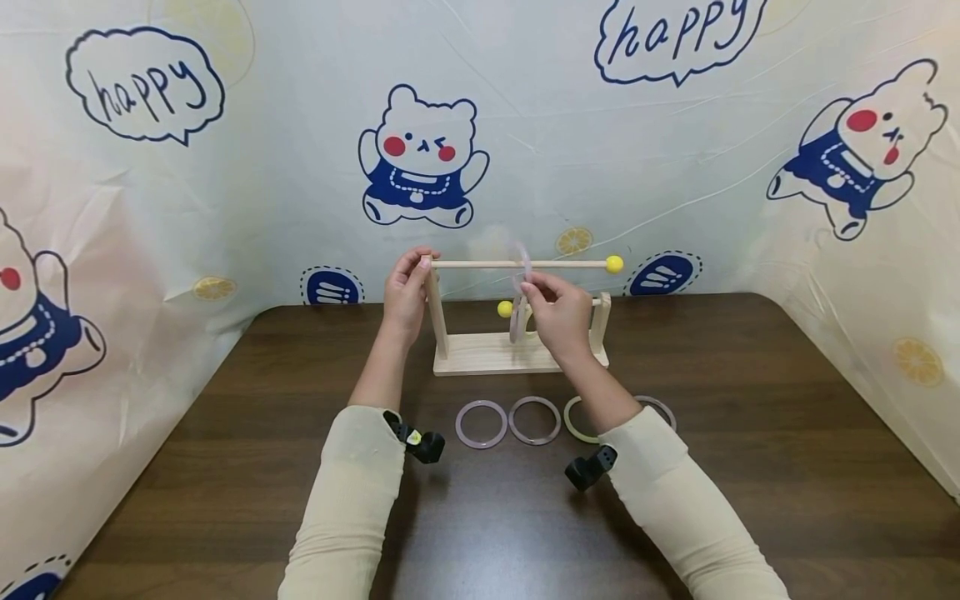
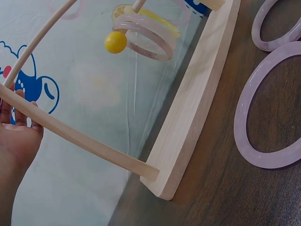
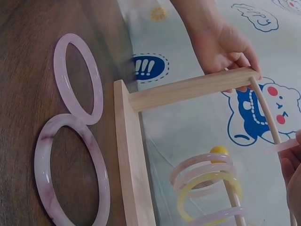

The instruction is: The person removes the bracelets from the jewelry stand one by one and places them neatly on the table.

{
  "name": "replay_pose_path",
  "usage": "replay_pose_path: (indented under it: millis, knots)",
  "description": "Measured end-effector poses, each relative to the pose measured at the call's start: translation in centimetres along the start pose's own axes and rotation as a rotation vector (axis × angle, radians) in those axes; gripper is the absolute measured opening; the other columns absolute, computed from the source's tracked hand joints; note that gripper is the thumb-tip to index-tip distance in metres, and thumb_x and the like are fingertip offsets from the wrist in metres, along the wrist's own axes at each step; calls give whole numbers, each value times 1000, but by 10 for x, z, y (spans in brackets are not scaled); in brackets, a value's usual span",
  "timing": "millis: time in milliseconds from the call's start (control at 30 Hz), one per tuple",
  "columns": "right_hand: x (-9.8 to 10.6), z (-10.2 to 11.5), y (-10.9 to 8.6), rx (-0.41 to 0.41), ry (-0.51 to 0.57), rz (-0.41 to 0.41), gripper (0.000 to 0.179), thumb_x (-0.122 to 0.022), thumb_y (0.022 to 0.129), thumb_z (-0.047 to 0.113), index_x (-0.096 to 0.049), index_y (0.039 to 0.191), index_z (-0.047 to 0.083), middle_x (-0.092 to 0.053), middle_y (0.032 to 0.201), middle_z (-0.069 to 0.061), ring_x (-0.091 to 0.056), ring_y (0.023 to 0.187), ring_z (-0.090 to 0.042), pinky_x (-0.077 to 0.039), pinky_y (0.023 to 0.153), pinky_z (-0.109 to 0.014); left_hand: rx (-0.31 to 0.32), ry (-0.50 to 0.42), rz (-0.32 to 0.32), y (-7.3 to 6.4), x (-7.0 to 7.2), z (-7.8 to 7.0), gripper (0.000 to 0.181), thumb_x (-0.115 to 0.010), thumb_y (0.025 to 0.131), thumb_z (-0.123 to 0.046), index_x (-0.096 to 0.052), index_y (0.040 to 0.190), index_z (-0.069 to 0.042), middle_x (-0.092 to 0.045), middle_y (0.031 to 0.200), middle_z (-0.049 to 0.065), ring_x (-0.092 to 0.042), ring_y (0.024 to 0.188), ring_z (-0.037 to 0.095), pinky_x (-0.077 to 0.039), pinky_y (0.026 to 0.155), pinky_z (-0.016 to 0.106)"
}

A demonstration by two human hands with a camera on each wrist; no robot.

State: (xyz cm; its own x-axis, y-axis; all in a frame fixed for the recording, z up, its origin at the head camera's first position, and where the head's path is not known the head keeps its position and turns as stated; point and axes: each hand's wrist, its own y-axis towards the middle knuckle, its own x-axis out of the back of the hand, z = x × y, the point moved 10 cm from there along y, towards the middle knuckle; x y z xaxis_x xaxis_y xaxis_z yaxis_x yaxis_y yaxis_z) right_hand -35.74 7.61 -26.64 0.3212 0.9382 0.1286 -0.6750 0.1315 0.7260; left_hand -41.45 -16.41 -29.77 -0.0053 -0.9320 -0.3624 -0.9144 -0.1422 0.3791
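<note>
A light wooden bangle stand (image 1: 491,357) has two posts, each with a horizontal rod ending in a yellow ball. My left hand (image 1: 405,296) grips the top of the taller left post (image 2: 80,134), thumb in front and fingers behind. With thumb and fingertips, my right hand (image 1: 562,321) pinches a pale pink bangle (image 1: 527,265) around the middle of the upper rod (image 1: 472,264). On the lower rod, several bangles hang together, among them a yellow one (image 3: 186,197) and a pinkish one (image 3: 202,160); in the head view the right hand partly hides them.
In front of the stand, a row of bangles lies flat on the dark wooden table (image 1: 300,467): a lilac one (image 1: 460,425), a marbled one (image 1: 512,421), a greenish one (image 1: 570,421) and another partly behind the right forearm. A printed cloth (image 1: 292,167) hangs close behind.
</note>
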Motion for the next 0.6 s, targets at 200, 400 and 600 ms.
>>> replay_pose_path:
  millis: [200,400,600]
  knots:
    - [8,-4,-2,-42,5,-42,16,-71,80,5,-70,93,-6,-68,82,-17,-63,66,-23,-44,56,-15,1,1,-1,-1,-1,-1,11,-50,95,-8,-59,97,-14,-61,96,-3,-50,84,12,-40,74,25]
    - [15,-7,-3,-38,-5,-82,16,-71,80,4,-70,92,-6,-68,82,-17,-61,65,-22,-43,56,-14,16,8,-7,-1,-1,0,9,-51,95,-9,-58,101,-10,-61,97,-3,-50,85,12,-40,74,24]
    - [20,-10,-5,-53,23,-96,18,-71,81,6,-69,94,-7,-68,83,-19,-60,65,-23,-43,57,-14,10,6,-6,-1,0,0,9,-52,95,-9,-59,98,-13,-61,97,-3,-50,87,13,-39,76,25]
